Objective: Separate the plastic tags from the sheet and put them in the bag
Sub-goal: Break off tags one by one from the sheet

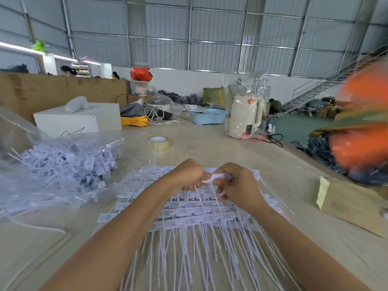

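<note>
Sheets of white plastic tags (189,215) lie stacked on the wooden table in front of me, their long thin tails fanning toward me. Above the stack, my left hand (186,175) and my right hand (237,183) meet, fingers curled, and pinch a small strip of white tags (216,177) between them; its tails hang down. To the left lies a clear plastic bag (52,164), open toward the stack and holding several loose separated tags.
A tape roll (160,143) sits beyond the stack. A cardboard box (352,204) lies at the right table edge. Farther back stand a white box (77,120), yellow cable (134,121), a blue basket (206,116) and a bagged white kettle (244,116). Blurred orange shapes (361,122) fill the right.
</note>
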